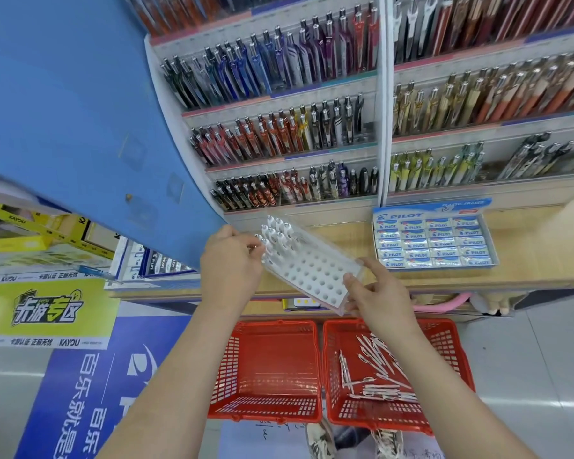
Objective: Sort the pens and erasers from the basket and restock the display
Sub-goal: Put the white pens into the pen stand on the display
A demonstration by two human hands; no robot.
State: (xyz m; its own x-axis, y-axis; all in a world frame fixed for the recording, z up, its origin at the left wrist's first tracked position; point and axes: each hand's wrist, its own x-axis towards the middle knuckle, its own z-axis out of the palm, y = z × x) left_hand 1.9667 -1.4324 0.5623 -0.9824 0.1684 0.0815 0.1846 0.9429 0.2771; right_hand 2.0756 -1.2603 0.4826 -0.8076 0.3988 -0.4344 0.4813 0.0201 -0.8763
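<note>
A clear plastic pen rack [315, 273] with many round holes is held tilted above the wooden counter. Several white pens [275, 231] stand in its far rows. My left hand [231, 263] is at the rack's far left end, fingers pinching a white pen there. My right hand [375, 293] grips the rack's near right corner. On the floor stand two red baskets: the left basket [269, 369] holds nothing, the right basket [444, 346] holds several loose white pens [378, 369]. A blue box of Pilot erasers [433, 240] sits on the counter.
Tiered display shelves [279, 127] packed with coloured pens rise behind the counter [527, 246]. A blue panel [63, 111] stands at left, with yellow boxes [30, 226] beyond it. A pink tube [444, 303] lies under the counter. My shoes [318, 442] are just behind the baskets.
</note>
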